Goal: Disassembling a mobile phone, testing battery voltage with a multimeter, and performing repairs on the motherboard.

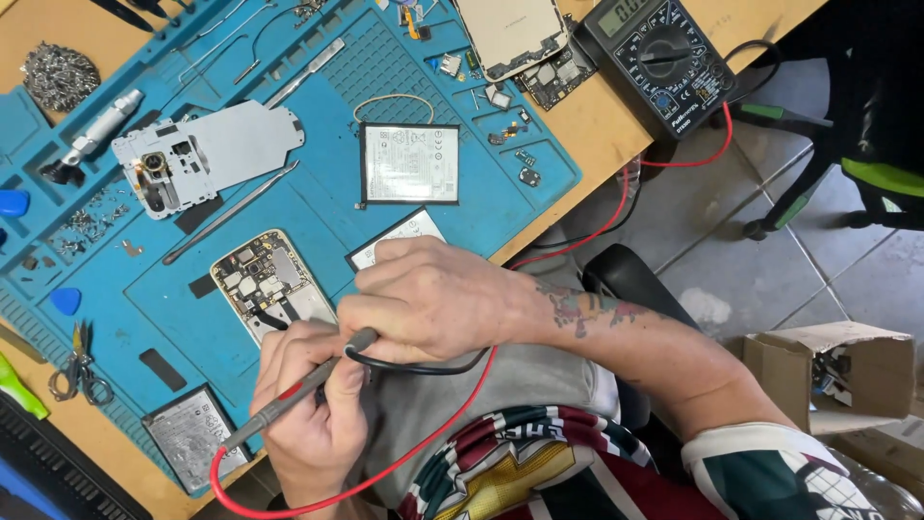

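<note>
two hands (423,303), fingers around meter probes (289,400), near open cardboard box (833,371) of parts.

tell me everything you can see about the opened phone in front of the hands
The opened phone lies flat on the blue work mat, tilted, its back cover off. A pale rounded frame rings an exposed board of small metal shields and dark connectors. Its near end is hidden under the hands: the left hand holds a red-banded probe towards it, and the right hand, gripping a black probe, rests beside it. A battery lies apart, farther up the mat.
</note>
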